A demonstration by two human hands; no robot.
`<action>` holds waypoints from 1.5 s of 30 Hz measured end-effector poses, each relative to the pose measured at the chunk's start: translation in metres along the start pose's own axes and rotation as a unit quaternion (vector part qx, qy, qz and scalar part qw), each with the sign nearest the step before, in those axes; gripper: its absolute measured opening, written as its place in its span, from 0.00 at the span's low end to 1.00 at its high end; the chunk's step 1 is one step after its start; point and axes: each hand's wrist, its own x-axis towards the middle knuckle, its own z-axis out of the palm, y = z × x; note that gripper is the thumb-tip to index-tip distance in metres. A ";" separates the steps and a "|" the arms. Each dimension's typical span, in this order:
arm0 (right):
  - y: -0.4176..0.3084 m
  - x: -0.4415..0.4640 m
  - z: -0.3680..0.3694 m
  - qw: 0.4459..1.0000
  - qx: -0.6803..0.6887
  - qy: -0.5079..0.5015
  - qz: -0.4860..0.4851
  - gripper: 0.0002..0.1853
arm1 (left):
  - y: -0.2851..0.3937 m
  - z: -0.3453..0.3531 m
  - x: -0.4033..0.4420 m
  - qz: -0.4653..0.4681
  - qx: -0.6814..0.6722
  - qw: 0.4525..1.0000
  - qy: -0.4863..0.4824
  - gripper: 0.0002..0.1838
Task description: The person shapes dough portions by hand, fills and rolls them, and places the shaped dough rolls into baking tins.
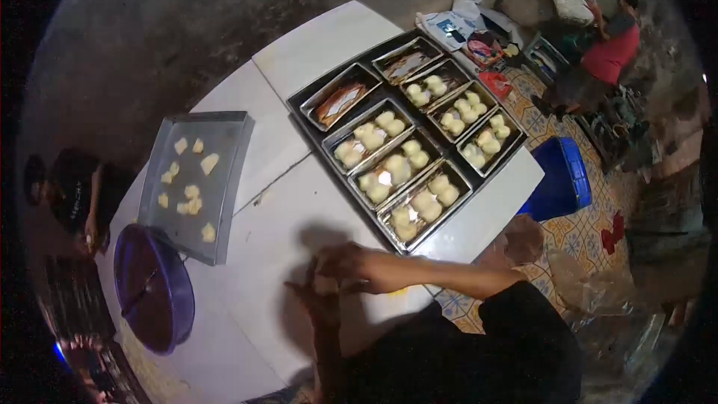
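Both of my hands meet low over the white table [258,254], beside the black baking tray [329,161]. My left hand [320,307] is in shadow, its fingers curled around a small pale piece of dough [326,285]. My right hand [370,267] reaches in from the right, its fingers closed over the same piece; they hide most of it. In the black tray stand several loaf tins, most with pale dough balls [396,170] in them. Two far tins [342,101] hold no dough balls, only a whitish patch on a brown bottom.
At left a grey metal tray [187,179] holds several dough pieces [209,163]. A purple basin [187,295] with dark brown contents and a utensil stands beside it. A blue bin [576,172] is on the tiled floor. One person [615,56] sits far right; another [71,194] is at left.
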 end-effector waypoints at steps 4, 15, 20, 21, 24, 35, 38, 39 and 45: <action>-0.022 0.027 0.076 0.955 0.190 0.125 0.190 0.22 | 0.048 0.004 -0.034 0.053 -0.168 0.981 -0.083 0.39; -0.080 0.130 0.213 0.933 0.254 0.177 0.186 0.12 | 0.089 -0.120 -0.103 0.363 0.163 0.906 0.146 0.09; -0.112 0.172 0.245 0.986 0.141 0.086 -0.006 0.33 | 0.124 -0.165 -0.116 0.191 -0.158 0.968 -0.044 0.09; -0.110 0.174 0.260 0.979 0.188 0.072 0.014 0.35 | 0.125 -0.177 -0.114 0.129 -0.254 0.957 -0.057 0.12; -0.115 0.197 0.273 0.935 0.323 0.042 0.143 0.41 | 0.139 -0.200 -0.111 0.079 -0.284 0.955 -0.034 0.32; -0.089 0.223 0.305 0.837 0.491 0.051 0.237 0.58 | 0.368 -0.359 0.066 0.165 0.646 0.731 0.143 0.48; -0.086 0.226 0.310 0.830 0.488 0.056 0.265 0.55 | 0.340 -0.368 0.073 0.183 0.666 0.715 0.107 0.53; -0.085 0.227 0.311 0.828 0.498 0.054 0.253 0.54 | 0.340 -0.361 0.060 0.166 0.683 0.702 0.117 0.54; -0.084 0.228 0.315 0.806 0.552 0.076 0.203 0.41 | 0.360 -0.284 -0.026 0.066 0.510 0.852 0.099 0.53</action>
